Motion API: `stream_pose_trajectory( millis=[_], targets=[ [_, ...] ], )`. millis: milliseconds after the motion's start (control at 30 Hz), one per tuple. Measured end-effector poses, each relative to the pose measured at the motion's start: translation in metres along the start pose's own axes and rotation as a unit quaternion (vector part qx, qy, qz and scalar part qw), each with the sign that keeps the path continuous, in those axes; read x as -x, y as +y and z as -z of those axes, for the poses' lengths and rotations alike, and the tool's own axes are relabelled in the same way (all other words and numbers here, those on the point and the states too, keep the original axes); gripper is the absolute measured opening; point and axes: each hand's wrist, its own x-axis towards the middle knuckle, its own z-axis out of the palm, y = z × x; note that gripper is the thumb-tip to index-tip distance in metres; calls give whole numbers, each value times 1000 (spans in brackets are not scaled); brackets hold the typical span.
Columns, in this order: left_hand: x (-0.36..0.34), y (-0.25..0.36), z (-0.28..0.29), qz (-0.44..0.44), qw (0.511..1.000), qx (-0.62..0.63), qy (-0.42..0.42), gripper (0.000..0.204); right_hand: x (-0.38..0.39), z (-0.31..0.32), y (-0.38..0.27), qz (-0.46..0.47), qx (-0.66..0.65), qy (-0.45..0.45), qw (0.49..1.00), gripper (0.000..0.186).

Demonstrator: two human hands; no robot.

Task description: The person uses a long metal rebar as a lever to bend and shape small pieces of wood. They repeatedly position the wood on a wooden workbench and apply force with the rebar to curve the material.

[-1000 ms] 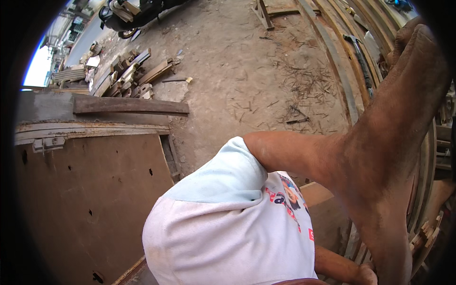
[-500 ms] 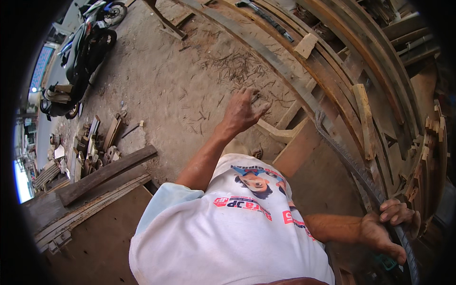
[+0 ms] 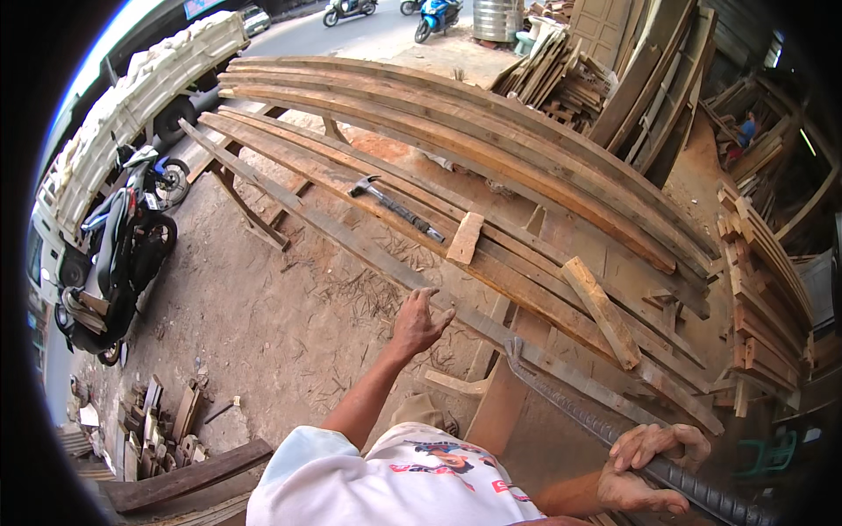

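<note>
My right hand (image 3: 645,465) is wrapped round a ribbed steel pry bar (image 3: 570,410) at the lower right. The bar's bent claw end reaches the nearest long wooden board (image 3: 386,266), at or just over its edge. My left hand (image 3: 421,326) is beside that same board, fingers partly curled and the thumb apart; nothing shows between them. Farther off, a claw hammer (image 3: 399,210) lies across the long planks. A short wood block (image 3: 465,238) and another short wood piece (image 3: 601,311) rest on the planks to its right.
More long beams (image 3: 456,110) lie behind. Bent nails (image 3: 364,294) litter the dirt beneath the near board. Scrap wood (image 3: 167,430) is piled at lower left, near a parked motorcycle (image 3: 123,237). Stacked timber (image 3: 763,289) stands at right, and a truck (image 3: 132,105) at far left.
My view has lifted, bringing the whole plank rack, hammer and street into sight. The left hand's thumb and fingers look more spread; the right hand keeps hold of the pry bar.
</note>
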Motion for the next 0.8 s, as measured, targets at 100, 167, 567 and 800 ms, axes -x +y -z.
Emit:
stream_pose_trajectory(
  millis=[100,167,567,800],
  targets=[
    [-74,-6,-20,-18,999,-18,42,72,3,-4,2,-15,-62,-30,998,89],
    [-118,1,-27,-2,999,-16,41,79,1,-8,2,-36,-139,-80,986,89],
    [-208,-49,-105,-20,989,-141,-44,82,-4,-71,-18,-101,-11,-43,994,79],
    [-200,-41,-46,-28,981,173,-83,93,-10,-64,1,-49,-139,-97,984,83]
  ],
)
